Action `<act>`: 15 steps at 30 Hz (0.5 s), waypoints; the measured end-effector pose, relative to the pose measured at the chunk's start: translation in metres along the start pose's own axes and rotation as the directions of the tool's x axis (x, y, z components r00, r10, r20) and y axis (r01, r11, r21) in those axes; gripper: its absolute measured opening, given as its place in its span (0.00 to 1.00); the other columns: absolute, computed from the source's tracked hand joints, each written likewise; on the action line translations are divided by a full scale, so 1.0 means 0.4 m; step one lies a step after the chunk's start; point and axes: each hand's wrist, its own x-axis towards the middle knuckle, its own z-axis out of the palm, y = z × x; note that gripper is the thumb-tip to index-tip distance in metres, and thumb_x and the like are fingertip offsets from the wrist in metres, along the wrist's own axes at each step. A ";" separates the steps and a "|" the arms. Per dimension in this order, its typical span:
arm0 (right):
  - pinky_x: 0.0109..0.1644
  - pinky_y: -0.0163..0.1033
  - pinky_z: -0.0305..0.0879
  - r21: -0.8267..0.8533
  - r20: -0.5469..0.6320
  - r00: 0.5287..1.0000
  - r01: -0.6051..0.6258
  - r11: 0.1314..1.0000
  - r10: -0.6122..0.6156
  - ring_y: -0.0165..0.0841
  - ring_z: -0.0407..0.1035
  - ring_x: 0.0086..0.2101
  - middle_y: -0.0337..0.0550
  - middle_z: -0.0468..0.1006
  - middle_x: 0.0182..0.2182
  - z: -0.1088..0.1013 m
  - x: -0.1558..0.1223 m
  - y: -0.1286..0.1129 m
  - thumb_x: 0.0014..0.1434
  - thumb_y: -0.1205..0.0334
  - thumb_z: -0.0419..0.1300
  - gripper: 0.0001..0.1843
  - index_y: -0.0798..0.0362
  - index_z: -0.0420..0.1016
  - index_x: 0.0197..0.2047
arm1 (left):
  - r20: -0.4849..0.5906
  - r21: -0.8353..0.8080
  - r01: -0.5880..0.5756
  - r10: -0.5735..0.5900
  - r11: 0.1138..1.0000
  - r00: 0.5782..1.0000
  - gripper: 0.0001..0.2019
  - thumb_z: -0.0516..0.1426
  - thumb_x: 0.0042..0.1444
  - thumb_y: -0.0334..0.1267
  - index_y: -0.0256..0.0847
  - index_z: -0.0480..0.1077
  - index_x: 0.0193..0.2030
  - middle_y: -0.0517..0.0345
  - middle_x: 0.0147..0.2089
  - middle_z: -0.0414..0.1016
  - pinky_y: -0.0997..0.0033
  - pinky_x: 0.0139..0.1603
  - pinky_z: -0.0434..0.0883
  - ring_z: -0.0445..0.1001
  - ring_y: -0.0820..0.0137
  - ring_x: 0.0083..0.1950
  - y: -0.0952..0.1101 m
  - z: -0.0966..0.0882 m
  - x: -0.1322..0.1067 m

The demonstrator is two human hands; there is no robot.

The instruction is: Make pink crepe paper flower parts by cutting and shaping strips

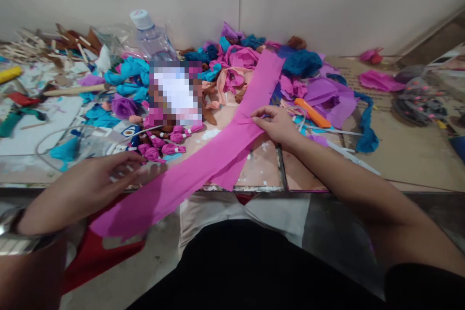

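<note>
A long strip of pink crepe paper (pixel 174 184) lies slantwise over the work table (pixel 261 167), with a fold near its middle. Its lower left end hangs past the table's front edge. My right hand (pixel 278 126) pinches the strip at the fold, thumb and forefinger close together. To the left, my left hand (pixel 112 174) hovers by the strip's upper edge with loosely bent fingers apart and nothing visible in them. Just beyond it sit several small pink tied paper bundles (pixel 154 147). An orange-handled cutter (pixel 312 112) rests right of my right hand.
Crumpled blue crepe paper (pixel 301 63) and purple paper (pixel 330 94) crowd the back. A clear bottle (pixel 152 38) stands near the wall. Wooden sticks (pixel 27 51) are heaped at the far left. Cardboard (pixel 410 140) covers the right side. A red stool (pixel 98 256) is below the edge.
</note>
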 end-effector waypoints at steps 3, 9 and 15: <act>0.32 0.35 0.65 -0.006 0.029 0.999 0.045 0.999 -0.044 0.30 0.70 0.28 0.42 0.85 0.33 0.003 -0.004 -0.004 0.59 0.58 0.67 0.10 0.54 0.86 0.41 | -0.093 0.222 -0.194 0.219 0.956 0.971 0.16 0.57 0.69 0.55 0.53 0.77 0.55 0.63 0.50 0.85 0.62 0.44 0.71 0.82 0.59 0.46 0.136 0.032 0.055; 0.32 0.36 0.66 -0.011 0.043 0.997 0.067 0.998 -0.067 0.31 0.72 0.28 0.43 0.85 0.33 0.009 -0.012 0.000 0.61 0.57 0.67 0.10 0.54 0.86 0.42 | -0.140 0.086 -0.646 0.651 0.758 0.746 0.20 0.55 0.70 0.47 0.38 0.74 0.62 0.43 0.60 0.80 0.57 0.58 0.73 0.79 0.56 0.57 0.392 0.171 0.287; 0.36 0.37 0.70 0.073 0.066 0.993 0.088 0.993 -0.093 0.32 0.75 0.32 0.43 0.87 0.37 0.013 -0.019 0.013 0.63 0.55 0.68 0.12 0.53 0.85 0.45 | -0.169 -0.162 -0.624 0.601 0.765 0.781 0.16 0.56 0.69 0.43 0.36 0.78 0.54 0.47 0.49 0.83 0.64 0.48 0.69 0.78 0.63 0.46 0.459 0.245 0.415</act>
